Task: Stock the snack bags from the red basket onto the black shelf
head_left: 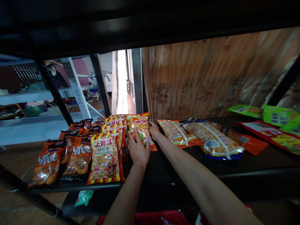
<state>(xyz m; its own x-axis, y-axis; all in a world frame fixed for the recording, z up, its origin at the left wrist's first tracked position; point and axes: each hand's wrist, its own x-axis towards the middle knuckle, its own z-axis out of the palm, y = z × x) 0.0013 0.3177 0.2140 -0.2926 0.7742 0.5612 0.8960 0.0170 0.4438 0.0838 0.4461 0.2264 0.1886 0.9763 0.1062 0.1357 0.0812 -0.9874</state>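
Observation:
A yellow-and-red snack bag [138, 122] stands leaning back on the black shelf. My left hand [138, 151] lies against its lower front with the fingers spread. At the bag's right edge is my right hand [153, 129], its fingers curled round the side and partly hidden behind it. Just left of my left hand, a row of prawn cracker bags [106, 156] stands one behind another. A clear-fronted snack bag [173, 132] lies flat to the right of my right hand.
Orange-and-black snack bags [78, 153] stand in rows at the left. Further right lie a larger blue-edged bag [213, 139], an orange packet [249, 142], a red bag [274, 134] and green packets [281, 115]. A dark shelf [150, 25] hangs overhead. Below is a red basket [161, 215].

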